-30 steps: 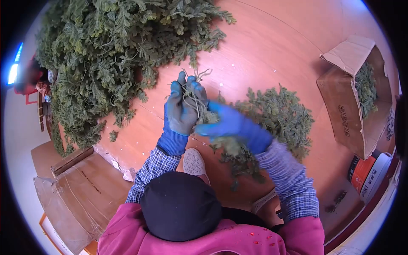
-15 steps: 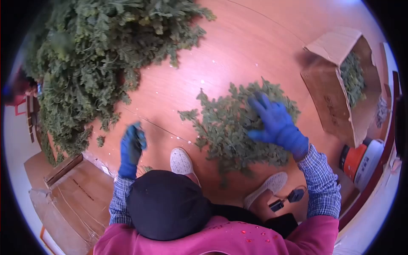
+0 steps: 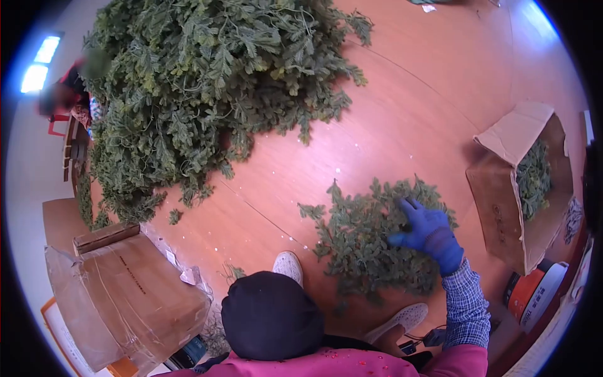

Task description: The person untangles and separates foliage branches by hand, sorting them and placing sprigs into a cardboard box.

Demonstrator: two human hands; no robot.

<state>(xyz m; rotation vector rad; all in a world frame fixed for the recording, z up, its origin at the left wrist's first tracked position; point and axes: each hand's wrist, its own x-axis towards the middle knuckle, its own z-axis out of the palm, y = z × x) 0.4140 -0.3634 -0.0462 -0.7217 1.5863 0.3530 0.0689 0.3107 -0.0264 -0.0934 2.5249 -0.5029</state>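
My right hand [image 3: 429,235], in a blue glove, rests on the right side of a smaller pile of green leafy sprigs [image 3: 367,235] on the floor. Its thumb and fingers are spread apart, with no sprig clearly gripped. My left hand is out of sight, down beyond the dark cap [image 3: 273,315]. A few loose sprigs [image 3: 234,272] lie left of my shoe. Farther off, at the upper left, rises a large heap of the same greenery [image 3: 220,88].
An open cardboard box [image 3: 499,207] holding greenery stands at the right, near an orange and white tub [image 3: 534,292]. Another cardboard box [image 3: 141,289] sits at the lower left. At the far left edge, a blurred person [image 3: 63,94] is beside the heap.
My right hand has gone from my left hand to the small pile. The stringy stems have left my left hand, which has dropped out of view. The view has shifted.
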